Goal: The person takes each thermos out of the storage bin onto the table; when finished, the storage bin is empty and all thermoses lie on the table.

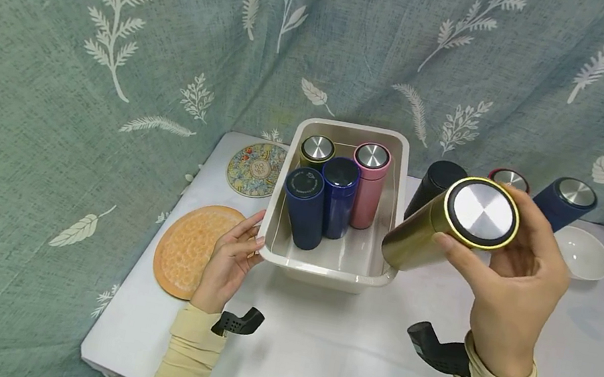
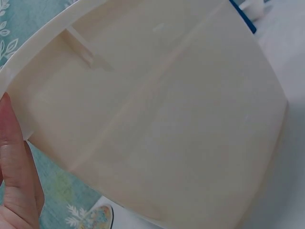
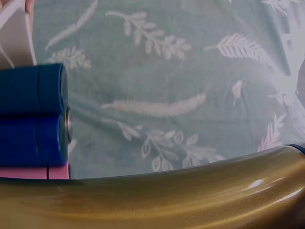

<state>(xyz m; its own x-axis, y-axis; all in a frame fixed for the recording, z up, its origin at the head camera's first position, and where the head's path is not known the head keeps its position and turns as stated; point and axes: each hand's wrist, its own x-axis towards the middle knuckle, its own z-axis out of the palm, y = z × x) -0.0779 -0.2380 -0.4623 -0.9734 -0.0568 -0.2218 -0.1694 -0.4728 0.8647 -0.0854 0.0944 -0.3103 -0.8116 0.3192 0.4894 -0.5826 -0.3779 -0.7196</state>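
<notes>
My right hand (image 1: 528, 282) grips a gold thermos bottle (image 1: 420, 240) near its steel-topped end, thumb on the near side. The bottle tilts over the right rim of a white plastic tub (image 1: 332, 273). In the right wrist view the gold bottle (image 3: 157, 200) fills the bottom. My left hand (image 1: 231, 260) holds the tub's near left corner by the rim; in the left wrist view its fingers (image 2: 16, 157) lie at the tub's edge. Inside the tub stand a matte navy bottle (image 1: 303, 216), a glossy blue bottle (image 1: 338, 205), a pink bottle (image 1: 368, 193) and another steel-topped bottle (image 1: 318, 149).
Right of the tub stand a black bottle (image 1: 430, 184), a red-rimmed bottle (image 1: 510, 179) and a navy bottle (image 1: 559, 207), near a white bowl (image 1: 584, 255). On the left lie a round orange mat (image 1: 188, 249) and a patterned disc (image 1: 254, 168). A leaf-print curtain (image 1: 185, 26) hangs behind the white table (image 1: 308, 358).
</notes>
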